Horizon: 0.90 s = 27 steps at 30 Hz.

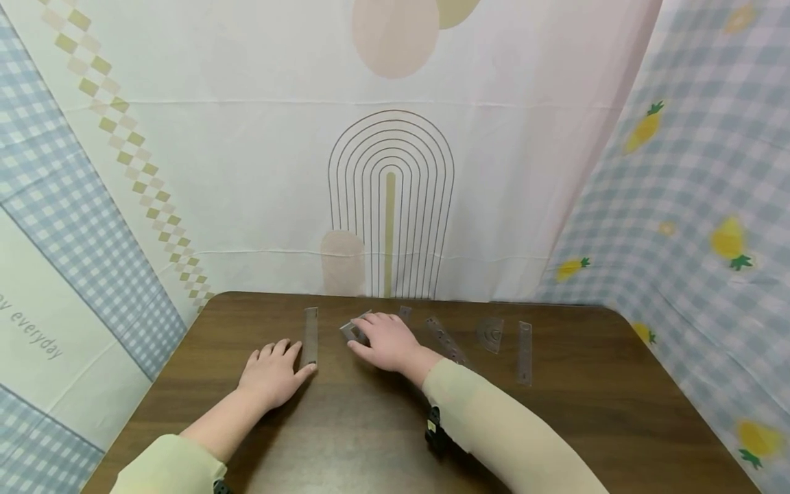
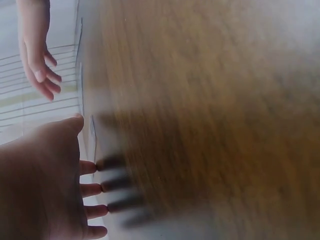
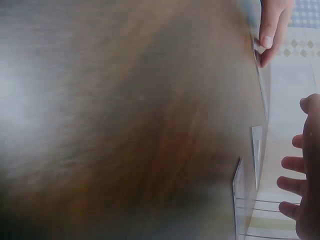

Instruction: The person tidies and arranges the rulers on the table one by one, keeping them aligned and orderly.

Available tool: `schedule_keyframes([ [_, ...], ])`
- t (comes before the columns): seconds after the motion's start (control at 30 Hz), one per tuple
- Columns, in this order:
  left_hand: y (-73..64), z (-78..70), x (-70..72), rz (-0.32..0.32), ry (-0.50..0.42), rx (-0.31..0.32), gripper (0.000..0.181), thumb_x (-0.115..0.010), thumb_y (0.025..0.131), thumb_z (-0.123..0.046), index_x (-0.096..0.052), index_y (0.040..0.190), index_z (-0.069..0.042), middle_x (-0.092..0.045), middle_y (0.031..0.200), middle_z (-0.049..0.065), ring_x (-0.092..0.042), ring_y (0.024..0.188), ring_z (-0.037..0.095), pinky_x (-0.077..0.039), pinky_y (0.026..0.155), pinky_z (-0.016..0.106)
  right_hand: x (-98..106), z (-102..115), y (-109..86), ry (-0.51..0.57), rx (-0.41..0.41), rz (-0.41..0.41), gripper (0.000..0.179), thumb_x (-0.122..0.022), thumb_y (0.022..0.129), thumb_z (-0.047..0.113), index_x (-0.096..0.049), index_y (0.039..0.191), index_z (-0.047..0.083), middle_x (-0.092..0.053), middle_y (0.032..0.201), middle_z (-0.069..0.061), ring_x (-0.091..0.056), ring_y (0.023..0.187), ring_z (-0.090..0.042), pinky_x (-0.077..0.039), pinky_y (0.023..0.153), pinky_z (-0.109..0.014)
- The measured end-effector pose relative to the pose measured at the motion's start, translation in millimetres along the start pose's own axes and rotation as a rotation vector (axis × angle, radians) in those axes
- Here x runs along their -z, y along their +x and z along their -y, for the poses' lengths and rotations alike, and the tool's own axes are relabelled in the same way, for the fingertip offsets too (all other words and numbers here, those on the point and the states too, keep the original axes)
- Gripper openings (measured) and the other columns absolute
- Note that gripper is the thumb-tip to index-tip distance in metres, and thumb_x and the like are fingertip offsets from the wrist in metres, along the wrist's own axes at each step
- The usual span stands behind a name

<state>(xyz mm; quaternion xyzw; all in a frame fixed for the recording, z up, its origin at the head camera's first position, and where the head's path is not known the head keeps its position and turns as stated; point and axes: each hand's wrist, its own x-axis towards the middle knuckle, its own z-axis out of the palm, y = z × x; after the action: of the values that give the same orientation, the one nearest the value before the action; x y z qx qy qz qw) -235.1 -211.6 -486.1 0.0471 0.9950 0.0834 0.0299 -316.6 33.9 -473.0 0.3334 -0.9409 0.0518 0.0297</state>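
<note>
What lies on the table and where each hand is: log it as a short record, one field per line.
Surface: brown table
Left hand: fingers spread, beside the leftmost clear ruler
Right hand: above a clear piece, partly hidden
Farther right: patterned strip, protractor, rightmost clear ruler
Backdrop: printed cloth

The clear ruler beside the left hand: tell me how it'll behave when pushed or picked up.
The clear ruler looks thin and straight, so it's probably light and fairly stiff. Lying flat on the table, it would likely slide rather than roll or tip. Its low profile may make lifting an edge awkward.
</note>
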Motion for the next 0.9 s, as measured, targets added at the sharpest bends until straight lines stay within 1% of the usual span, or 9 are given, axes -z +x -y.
schedule_keyframes([
  [0.23, 0.2, -2.5, 3.9, 0.016, 0.007, 0.011, 0.072, -0.048, 0.099, -0.057, -0.044, 0.149, -0.006, -0.038, 0.151, 0.024, -0.032, 0.138, 0.048, -0.021, 0.110, 0.067, -4.8, 3.4, 24.1, -0.014, -0.014, 0.035, 0.059, -0.038, 0.102, 0.057, -0.047, 0.149, 0.022, -0.051, 0.146, -0.001, -0.046, 0.134, -0.022, -0.036, 0.109, -0.045],
  [0.4, -0.2, -5.5, 3.9, 0.011, 0.011, 0.004, 0.071, -0.050, 0.099, -0.055, -0.044, 0.149, -0.005, -0.039, 0.150, 0.024, -0.033, 0.138, 0.048, -0.022, 0.110, 0.067, -5.3, 4.6, 39.1, -0.021, -0.024, 0.052, 0.059, -0.040, 0.102, 0.056, -0.046, 0.149, 0.021, -0.050, 0.146, -0.001, -0.046, 0.135, -0.022, -0.035, 0.111, -0.044],
  [0.6, -1.7, -6.4, 3.6, 0.004, 0.023, 0.008, 0.072, -0.052, 0.098, -0.055, -0.043, 0.150, -0.006, -0.039, 0.151, 0.023, -0.033, 0.138, 0.047, -0.022, 0.110, 0.067, -4.9, 14.1, 56.8, -0.024, 0.004, 0.084, 0.061, -0.040, 0.102, 0.058, -0.045, 0.150, 0.022, -0.049, 0.148, -0.001, -0.043, 0.137, -0.021, -0.032, 0.114, -0.042],
  [0.77, 1.3, -4.2, -2.7, -0.014, 0.046, 0.011, 0.072, -0.051, 0.098, -0.057, -0.044, 0.150, -0.007, -0.040, 0.150, 0.022, -0.034, 0.138, 0.046, -0.023, 0.110, 0.066, -12.6, 24.4, 69.1, -0.036, -0.010, 0.112, 0.062, -0.039, 0.101, 0.059, -0.044, 0.151, 0.023, -0.047, 0.150, 0.001, -0.042, 0.138, -0.020, -0.030, 0.114, -0.042],
  [0.9, 5.1, -2.5, -6.8, -0.029, 0.056, 0.016, 0.072, -0.051, 0.098, -0.058, -0.045, 0.149, -0.007, -0.041, 0.150, 0.021, -0.035, 0.138, 0.046, -0.023, 0.110, 0.066, -14.9, 31.5, 77.1, -0.048, -0.019, 0.129, 0.062, -0.040, 0.101, 0.059, -0.044, 0.151, 0.023, -0.045, 0.151, 0.001, -0.041, 0.139, -0.021, -0.029, 0.115, -0.044],
])
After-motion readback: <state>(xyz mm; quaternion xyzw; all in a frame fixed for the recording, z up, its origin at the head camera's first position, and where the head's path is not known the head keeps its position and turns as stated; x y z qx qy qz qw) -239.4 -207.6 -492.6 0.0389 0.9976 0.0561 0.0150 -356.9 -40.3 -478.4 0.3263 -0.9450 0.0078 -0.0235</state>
